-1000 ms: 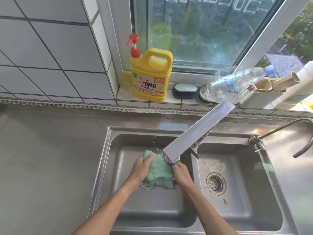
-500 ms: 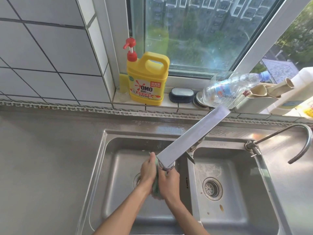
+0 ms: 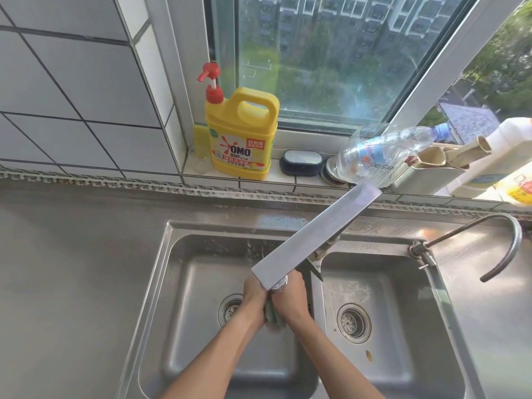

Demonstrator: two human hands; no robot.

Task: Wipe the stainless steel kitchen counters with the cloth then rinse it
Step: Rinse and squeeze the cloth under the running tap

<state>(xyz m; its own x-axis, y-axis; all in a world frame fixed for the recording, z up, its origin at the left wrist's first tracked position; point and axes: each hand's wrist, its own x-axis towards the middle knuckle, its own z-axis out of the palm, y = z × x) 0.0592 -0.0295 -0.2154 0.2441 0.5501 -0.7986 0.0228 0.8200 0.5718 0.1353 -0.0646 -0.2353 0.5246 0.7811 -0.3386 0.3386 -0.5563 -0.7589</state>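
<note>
Wringing under the flat steel tap (image 3: 313, 240), a crumpled green cloth (image 3: 273, 318) is squeezed between left hand (image 3: 253, 298) and right hand (image 3: 290, 298) (both clamped together), over the left sink basin (image 3: 187, 283) so water drains.

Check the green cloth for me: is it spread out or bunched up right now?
Bunched up. Only a narrow strip of the green cloth shows, squeezed between the left hand and right hand under the faucet spout.
</note>
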